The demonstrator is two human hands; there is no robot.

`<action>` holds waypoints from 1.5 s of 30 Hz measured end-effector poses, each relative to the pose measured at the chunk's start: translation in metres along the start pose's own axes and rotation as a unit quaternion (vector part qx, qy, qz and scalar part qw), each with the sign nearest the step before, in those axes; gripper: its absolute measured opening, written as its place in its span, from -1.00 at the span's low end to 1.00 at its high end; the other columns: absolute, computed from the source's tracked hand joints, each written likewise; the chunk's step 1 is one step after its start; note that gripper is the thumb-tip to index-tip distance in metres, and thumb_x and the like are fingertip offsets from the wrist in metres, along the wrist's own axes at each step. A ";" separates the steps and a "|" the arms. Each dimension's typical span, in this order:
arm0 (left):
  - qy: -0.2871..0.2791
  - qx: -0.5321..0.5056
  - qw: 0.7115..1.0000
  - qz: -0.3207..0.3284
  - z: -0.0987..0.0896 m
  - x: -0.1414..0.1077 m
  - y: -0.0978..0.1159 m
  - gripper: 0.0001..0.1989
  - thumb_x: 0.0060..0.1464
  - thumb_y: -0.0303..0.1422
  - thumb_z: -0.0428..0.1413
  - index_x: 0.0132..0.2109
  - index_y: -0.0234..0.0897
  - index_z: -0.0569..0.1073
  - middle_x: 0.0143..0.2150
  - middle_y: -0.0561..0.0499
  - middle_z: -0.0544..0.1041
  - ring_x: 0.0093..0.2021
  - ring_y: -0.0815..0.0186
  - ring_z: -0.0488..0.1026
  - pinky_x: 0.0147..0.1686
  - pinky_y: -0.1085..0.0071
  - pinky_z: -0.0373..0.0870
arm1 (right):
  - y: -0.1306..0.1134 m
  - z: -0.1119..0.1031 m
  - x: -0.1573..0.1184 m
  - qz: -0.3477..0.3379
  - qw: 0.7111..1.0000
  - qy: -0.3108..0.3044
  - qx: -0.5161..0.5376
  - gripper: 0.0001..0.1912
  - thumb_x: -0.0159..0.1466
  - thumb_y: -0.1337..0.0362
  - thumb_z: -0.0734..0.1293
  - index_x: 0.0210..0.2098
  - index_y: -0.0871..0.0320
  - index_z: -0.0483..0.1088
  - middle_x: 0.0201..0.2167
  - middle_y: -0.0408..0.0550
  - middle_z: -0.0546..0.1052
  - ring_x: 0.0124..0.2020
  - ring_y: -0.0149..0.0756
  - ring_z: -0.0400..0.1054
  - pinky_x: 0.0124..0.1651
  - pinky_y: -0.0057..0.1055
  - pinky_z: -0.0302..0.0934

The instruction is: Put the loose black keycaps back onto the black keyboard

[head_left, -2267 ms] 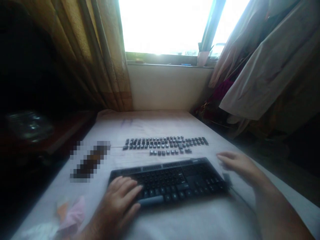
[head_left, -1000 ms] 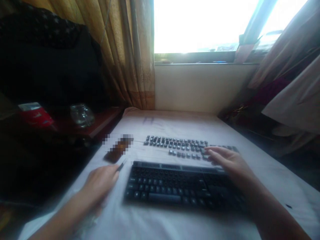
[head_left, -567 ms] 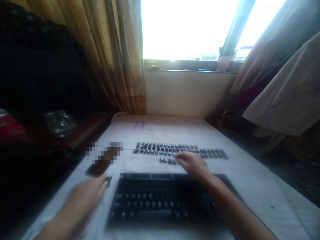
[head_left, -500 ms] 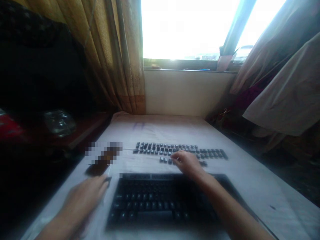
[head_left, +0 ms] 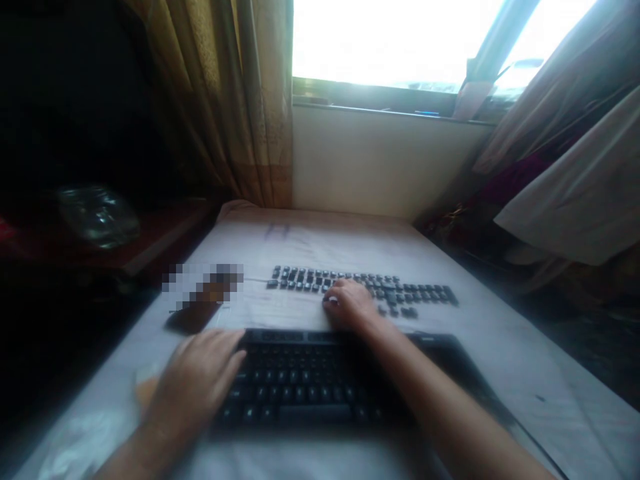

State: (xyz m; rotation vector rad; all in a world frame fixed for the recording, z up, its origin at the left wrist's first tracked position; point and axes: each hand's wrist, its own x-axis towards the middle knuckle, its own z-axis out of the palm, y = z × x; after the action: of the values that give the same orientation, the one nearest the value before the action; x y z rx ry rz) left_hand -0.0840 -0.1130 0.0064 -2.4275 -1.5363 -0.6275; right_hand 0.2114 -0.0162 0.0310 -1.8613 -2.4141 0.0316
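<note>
A black keyboard lies in front of me, its far right part shaded and blurred. My left hand rests at its upper left corner, fingers stretched out and touching the edge. Beyond the keyboard, loose black keycaps are laid out in rows on the white cloth. My right hand reaches over the keyboard to the nearest short row, fingers curled down and pinched around a keycap that shows only in part. The hand hides other keycaps of that row.
A dark object, partly pixelated, lies on the cloth at left. Clear plastic and an orange patch are beside my left forearm. A cable runs at right. Curtain and window wall stand behind.
My left hand has moved right, onto the keyboard's corner. My right hand has shifted slightly left and nearer, over the short row of keycaps. The view has tilted down a little.
</note>
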 end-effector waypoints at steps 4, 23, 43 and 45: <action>-0.005 0.011 1.000 0.011 0.004 -0.004 0.002 -0.53 0.36 -0.19 -0.22 0.03 -0.31 0.51 -0.05 -0.13 0.61 -0.03 0.05 0.50 -0.01 0.11 0.32 | -0.003 0.005 0.001 -0.004 1.000 0.002 -0.005 -0.77 0.26 0.27 0.28 -0.18 0.10 0.58 -0.10 0.07 0.55 -0.05 -0.10 0.39 -0.05 -0.33 0.23; -0.013 0.031 0.999 -0.005 0.017 -0.011 0.008 -0.34 0.38 -0.08 -0.34 0.11 -0.48 0.47 0.07 -0.25 0.54 0.10 -0.05 0.45 0.05 0.02 0.32 | 0.001 -0.008 -0.100 -0.014 0.958 0.069 0.279 -0.88 0.23 0.26 0.28 -0.26 0.11 0.43 -0.25 -0.01 0.59 -0.20 -0.18 0.47 -0.08 -0.26 0.32; 0.049 -0.033 0.995 0.076 0.017 -0.007 0.015 -0.48 0.33 -0.22 -0.12 0.31 -0.40 0.21 0.27 -0.28 0.33 0.30 -0.06 0.21 0.19 -0.01 0.20 | -0.020 -0.004 -0.116 -0.083 0.968 0.038 0.233 -0.88 0.18 0.40 0.38 -0.28 0.11 0.45 -0.30 -0.07 0.58 -0.25 -0.20 0.44 -0.17 -0.27 0.28; 0.060 -0.054 0.990 0.113 0.009 -0.006 0.020 -0.55 0.30 -0.31 -0.07 0.26 -0.37 0.28 0.26 -0.25 0.35 0.30 -0.03 0.19 0.24 0.01 0.12 | -0.025 -0.001 -0.117 -0.091 0.967 0.019 0.239 -0.86 0.15 0.42 0.40 -0.29 0.11 0.45 -0.31 -0.08 0.58 -0.27 -0.21 0.43 -0.18 -0.28 0.26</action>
State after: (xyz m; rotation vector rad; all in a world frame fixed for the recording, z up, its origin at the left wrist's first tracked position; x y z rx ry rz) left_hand -0.0663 -0.1231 -0.0027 -2.5415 -1.1881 -0.8119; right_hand 0.2170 -0.1360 0.0265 -1.4109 -2.2754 0.5109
